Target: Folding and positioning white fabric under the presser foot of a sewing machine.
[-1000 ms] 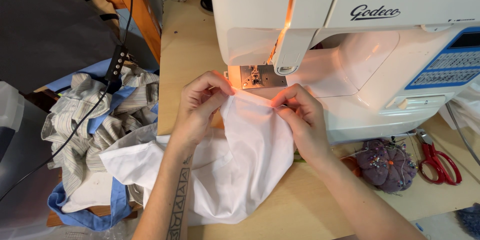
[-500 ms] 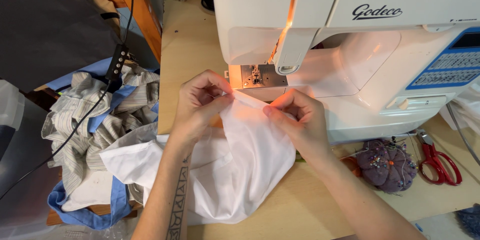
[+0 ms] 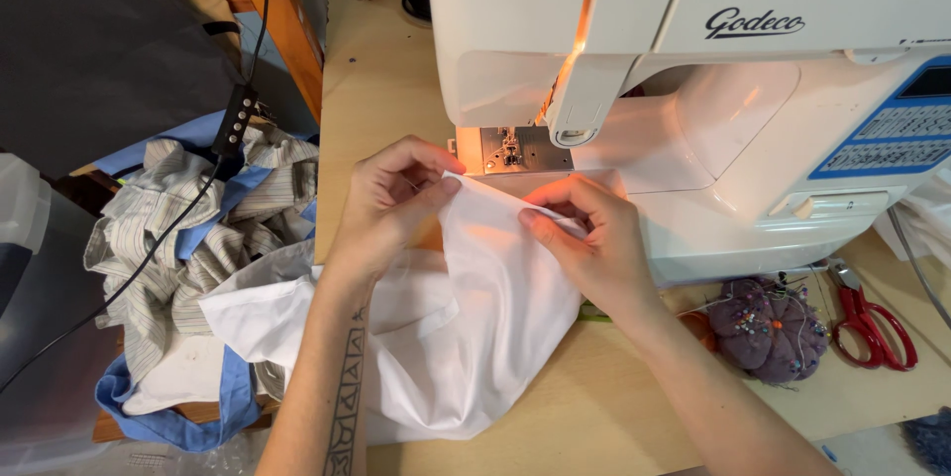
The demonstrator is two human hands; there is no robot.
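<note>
White fabric (image 3: 475, 327): a thin white cloth lying on the wooden table (image 3: 376, 90) just in front of the sewing machine (image 3: 693, 90); its top edge is lifted and drawn tight between both hands, the rest sagging toward the person and off the table's left edge.
Left hand (image 3: 391, 204): closed on the cloth's upper left corner, thumb and fingers pinching it, held up close to the needle plate (image 3: 510, 151).
Right hand (image 3: 589, 238): pinched shut on the same edge further right, fingertips pressing what looks like a narrow fold flat.
Why held so: I'd judge the two pinches keep the edge taut and folded so it stays straight near the presser foot.
Direction: the held edge runs left to right, dipping slightly toward the right hand, roughly along the machine's front; the cloth's length hangs back toward the person.
Machine: white, its lamp casting orange light on the knuckles and edge.
Right of the table: a purple pincushion (image 3: 765, 322) and red-handled scissors (image 3: 867, 322), near each other.
Left: a heap of striped and blue cloth (image 3: 188, 238) with a black cable (image 3: 149, 258) across it.
</note>
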